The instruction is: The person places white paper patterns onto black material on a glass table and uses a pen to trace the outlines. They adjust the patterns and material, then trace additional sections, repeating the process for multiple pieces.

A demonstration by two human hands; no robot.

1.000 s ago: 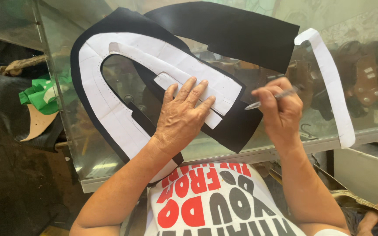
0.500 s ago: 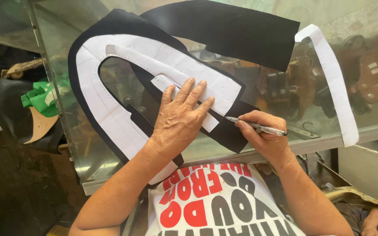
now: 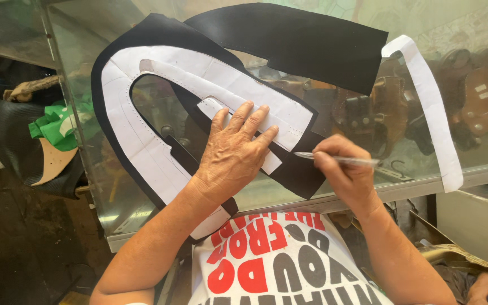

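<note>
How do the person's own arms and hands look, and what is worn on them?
Both forearms are bare, with no sleeves in view. The left hand and the right hand wear no gloves, and no rings, watch or bracelet can be seen. The nails are short. The person wears a white shirt printed with large red and dark letters.

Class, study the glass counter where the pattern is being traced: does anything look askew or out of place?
Yes: the long white paper strip lies loose at the right, its lower end past the glass counter's edge, apart from the black sheet.
</note>
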